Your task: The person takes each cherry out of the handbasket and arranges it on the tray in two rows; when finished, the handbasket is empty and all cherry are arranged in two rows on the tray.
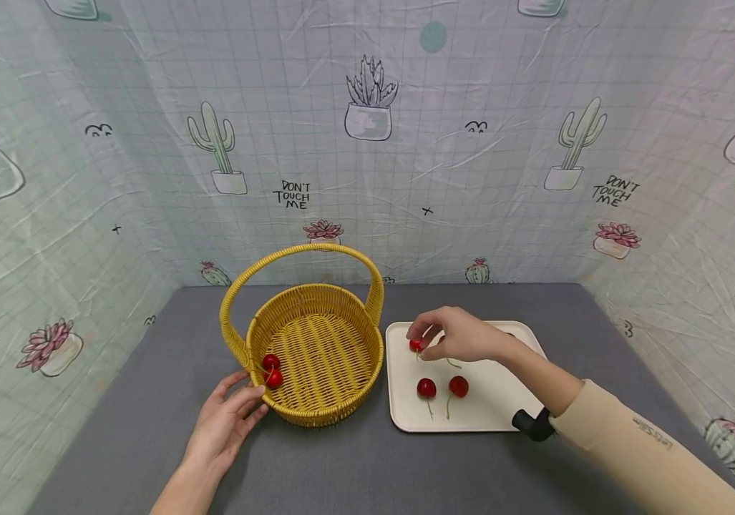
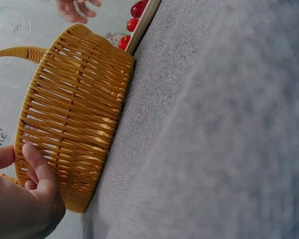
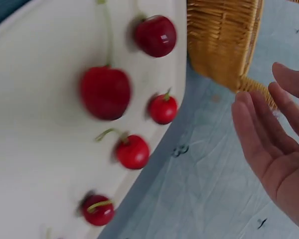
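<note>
At the left edge of a yellow wicker basket (image 1: 320,415), my left hand (image 1: 222,422) grips the rim; in the left wrist view the thumb (image 2: 37,162) lies against the woven wall. Two red cherries (image 1: 274,377) sit inside the basket near that hand. My right hand (image 1: 460,335) hovers over the far part of a white tray (image 1: 483,418), fingers loosely bent, holding nothing. Beneath and near its fingers is a bright red cherry (image 3: 163,108). Several more stemmed cherries, including a dark one (image 1: 426,388), lie on the tray, some partly hidden by the hand in the head view.
The basket's tall arched handle (image 1: 305,248) rises above its rim. Basket and tray stand side by side on a grey tabletop (image 1: 341,476). Behind and at both sides hangs a cactus-printed cloth (image 1: 431,172).
</note>
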### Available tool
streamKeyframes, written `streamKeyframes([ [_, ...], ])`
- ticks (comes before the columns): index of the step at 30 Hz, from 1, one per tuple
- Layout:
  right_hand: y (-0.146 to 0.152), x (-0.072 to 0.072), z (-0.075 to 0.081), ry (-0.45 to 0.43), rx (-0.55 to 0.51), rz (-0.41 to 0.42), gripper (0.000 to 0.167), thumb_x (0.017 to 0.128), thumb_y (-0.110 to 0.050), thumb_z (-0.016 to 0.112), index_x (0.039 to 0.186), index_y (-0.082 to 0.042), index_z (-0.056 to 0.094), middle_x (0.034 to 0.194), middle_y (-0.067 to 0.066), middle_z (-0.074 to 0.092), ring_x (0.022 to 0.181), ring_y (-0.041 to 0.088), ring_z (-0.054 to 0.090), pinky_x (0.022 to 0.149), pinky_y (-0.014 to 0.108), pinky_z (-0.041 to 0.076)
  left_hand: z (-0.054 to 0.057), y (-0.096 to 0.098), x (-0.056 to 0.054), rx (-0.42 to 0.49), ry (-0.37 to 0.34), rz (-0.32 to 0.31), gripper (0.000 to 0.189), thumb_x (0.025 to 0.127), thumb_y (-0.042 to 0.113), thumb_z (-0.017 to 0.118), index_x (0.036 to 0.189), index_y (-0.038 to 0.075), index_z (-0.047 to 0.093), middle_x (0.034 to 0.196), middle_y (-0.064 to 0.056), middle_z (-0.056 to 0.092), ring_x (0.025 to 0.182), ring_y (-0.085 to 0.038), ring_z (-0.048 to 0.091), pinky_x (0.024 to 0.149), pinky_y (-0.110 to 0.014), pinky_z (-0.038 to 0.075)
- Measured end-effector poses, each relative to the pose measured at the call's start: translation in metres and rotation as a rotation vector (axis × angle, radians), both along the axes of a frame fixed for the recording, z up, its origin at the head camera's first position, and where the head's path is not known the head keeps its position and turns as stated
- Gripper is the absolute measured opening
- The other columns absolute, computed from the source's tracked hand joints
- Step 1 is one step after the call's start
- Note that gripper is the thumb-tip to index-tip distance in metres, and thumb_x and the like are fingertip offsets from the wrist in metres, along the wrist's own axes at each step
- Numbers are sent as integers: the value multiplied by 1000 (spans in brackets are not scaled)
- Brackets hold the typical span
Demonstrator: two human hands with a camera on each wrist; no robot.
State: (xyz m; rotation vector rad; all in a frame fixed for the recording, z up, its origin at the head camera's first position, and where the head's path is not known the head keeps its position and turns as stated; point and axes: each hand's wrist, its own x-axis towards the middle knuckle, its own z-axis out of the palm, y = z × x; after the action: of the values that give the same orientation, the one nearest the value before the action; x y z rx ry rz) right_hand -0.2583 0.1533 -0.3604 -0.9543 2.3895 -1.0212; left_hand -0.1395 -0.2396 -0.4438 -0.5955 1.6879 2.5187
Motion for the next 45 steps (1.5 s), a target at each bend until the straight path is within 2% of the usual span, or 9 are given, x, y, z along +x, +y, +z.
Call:
streamKeyframes([
  [5,-24,-6,3,-22,-30,89,29,93,-6,76,121,-6,70,112,3,68,104,23,67,82,31,59,1,0,0,-19,4,-8,64,100,5,65,151,11,27,137,-11,49,95,-11,65,85,-28,57],
  [10,-49,-8,1,0,-50,161,30,94,-4,74,123,-3,68,115,5,69,104,21,67,84,28,58,2,0,-1,-24,3,-14,63,100,4,66,150,11,28,134,-10,50,95,-12,64,86,-29,57],
  [15,-77,-11,-9,56,-55,186,26,95,-4,72,121,-5,69,104,-1,70,95,11,66,84,26,57,2,0,0,-33,-4,-9,61,99,4,66,148,12,30,131,-9,53,94,-12,65,86,-30,57],
  [21,-103,-16,-18,89,-86,212,24,95,-2,70,119,-4,68,105,6,70,94,9,66,86,27,55,3,0,0,-45,-4,-15,62,100,4,66,149,11,29,129,-9,53,93,-12,65,86,-30,57],
  [30,-143,-18,-28,63,-49,215,27,96,-1,71,122,-1,67,109,15,71,95,9,66,86,22,53,2,-1,-1,-36,-15,-9,59,99,4,66,146,13,32,127,-7,56,91,-12,65,85,-30,57],
  [40,-186,-18,-43,7,-31,206,34,95,-5,72,128,2,64,115,15,69,97,11,66,81,19,53,1,-1,-3,-36,-12,-5,58,99,5,67,145,13,31,125,-7,54,91,-11,64,85,-30,57],
  [45,-201,-16,-49,-30,-6,188,41,97,-8,72,135,3,60,125,15,65,104,12,66,81,19,54,0,-1,-2,-41,-10,-8,59,99,5,66,146,12,31,123,-5,54,91,-11,64,85,-30,57],
])
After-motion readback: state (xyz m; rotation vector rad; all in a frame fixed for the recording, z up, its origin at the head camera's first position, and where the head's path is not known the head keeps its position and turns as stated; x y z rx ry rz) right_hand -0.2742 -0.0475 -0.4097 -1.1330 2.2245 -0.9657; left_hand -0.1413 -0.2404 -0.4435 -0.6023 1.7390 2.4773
